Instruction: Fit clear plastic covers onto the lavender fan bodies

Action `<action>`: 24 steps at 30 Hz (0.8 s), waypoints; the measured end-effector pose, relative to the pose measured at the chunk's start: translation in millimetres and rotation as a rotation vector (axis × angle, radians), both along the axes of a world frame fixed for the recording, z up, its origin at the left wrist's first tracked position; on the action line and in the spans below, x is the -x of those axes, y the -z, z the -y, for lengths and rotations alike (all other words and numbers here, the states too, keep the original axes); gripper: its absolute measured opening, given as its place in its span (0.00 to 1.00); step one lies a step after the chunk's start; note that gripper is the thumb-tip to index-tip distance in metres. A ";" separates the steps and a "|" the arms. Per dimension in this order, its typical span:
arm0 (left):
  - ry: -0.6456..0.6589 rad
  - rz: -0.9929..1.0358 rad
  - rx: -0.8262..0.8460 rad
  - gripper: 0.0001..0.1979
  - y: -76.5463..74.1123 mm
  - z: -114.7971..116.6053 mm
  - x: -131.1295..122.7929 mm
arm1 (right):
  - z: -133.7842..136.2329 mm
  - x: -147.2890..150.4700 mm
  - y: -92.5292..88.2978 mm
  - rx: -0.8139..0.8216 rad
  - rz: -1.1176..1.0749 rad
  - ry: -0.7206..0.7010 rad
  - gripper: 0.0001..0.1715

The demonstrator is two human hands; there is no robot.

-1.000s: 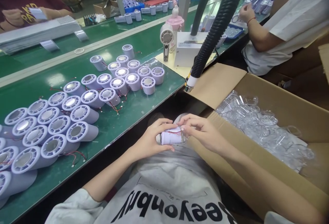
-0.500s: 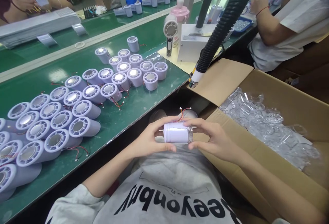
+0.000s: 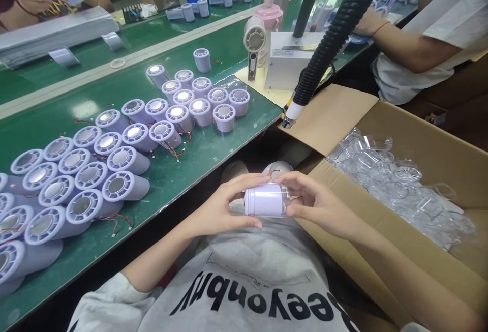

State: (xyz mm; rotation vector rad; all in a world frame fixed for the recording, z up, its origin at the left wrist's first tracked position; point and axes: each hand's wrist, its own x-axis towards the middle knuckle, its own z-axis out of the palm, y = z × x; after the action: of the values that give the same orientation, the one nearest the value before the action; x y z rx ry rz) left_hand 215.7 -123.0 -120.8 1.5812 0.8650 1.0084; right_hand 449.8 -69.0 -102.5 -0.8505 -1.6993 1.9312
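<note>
Over my lap I hold a pale lilac cylinder (image 3: pixel 265 200) lying on its side, thin red wires sticking up behind it. My left hand (image 3: pixel 221 207) grips its left end, thumb underneath and fingers over the top. My right hand (image 3: pixel 316 202) pinches the right end, where a clear plastic piece (image 3: pixel 285 204) sits against the cylinder. Both hands are closed on it.
Several lilac cylinders (image 3: pixel 114 161) with silver-centred ends lie in rows on the green bench (image 3: pixel 198 159) to my left. An open cardboard box (image 3: pixel 419 154) of clear plastic parts (image 3: pixel 396 179) stands at my right. A black ribbed hose (image 3: pixel 331 42) hangs ahead. Other people work at the right and far left.
The cylinder has turned in my hands so its plain side faces up, and my hands have shifted slightly along it. The camera view drifted a little.
</note>
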 end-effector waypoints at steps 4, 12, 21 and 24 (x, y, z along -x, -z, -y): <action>-0.001 -0.016 -0.022 0.40 -0.6 0.7 1.2 | -0.1 3.3 -0.6 0.122 -0.016 0.007 0.25; 0.007 -0.022 -0.035 0.41 1.5 2.9 3.3 | 1.5 10.4 2.0 0.298 0.016 0.008 0.28; -0.010 -0.046 -0.099 0.38 0.6 3.7 0.9 | 3.9 18.1 2.6 0.575 0.026 -0.025 0.35; -0.040 -0.058 -0.006 0.33 -5.2 8.1 -0.9 | 4.2 16.8 4.3 0.616 0.066 -0.110 0.42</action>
State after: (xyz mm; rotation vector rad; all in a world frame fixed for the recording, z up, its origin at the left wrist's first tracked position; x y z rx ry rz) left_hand 216.7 -131.1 -115.5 1.6106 0.9373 0.9986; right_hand 433.0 -73.2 -106.8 -1.0514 -1.2010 2.5813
